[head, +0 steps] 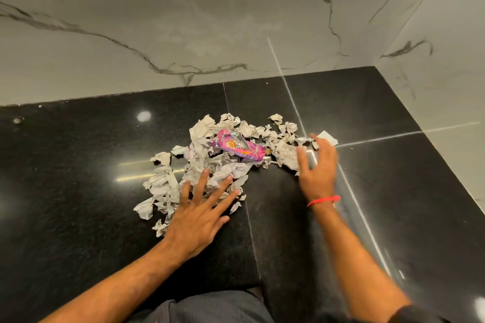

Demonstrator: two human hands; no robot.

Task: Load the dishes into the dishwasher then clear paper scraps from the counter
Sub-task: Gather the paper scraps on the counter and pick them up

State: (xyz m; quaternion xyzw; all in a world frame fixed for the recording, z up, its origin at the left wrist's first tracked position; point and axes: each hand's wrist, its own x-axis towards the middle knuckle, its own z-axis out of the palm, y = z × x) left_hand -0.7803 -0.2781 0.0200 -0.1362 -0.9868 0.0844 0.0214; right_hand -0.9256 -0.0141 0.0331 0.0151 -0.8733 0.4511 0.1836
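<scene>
Where the black bench (78, 191) fills the lower two thirds of the frame, a marble wall (157, 21) rises behind it across the top. Crumpled paper scraps (168, 181) lie heaped at the centre of the bench, with a pink wrapper (240, 147) on top near the middle. At lower centre the left hand (202, 215) lies flat, fingers (200, 183) straight and spread over the near edge of the heap. Right of centre the right hand (319, 168), blurred, touches the scraps' right end with loosely spread fingers, holding nothing. A red thread (324, 200) circles its wrist.
</scene>
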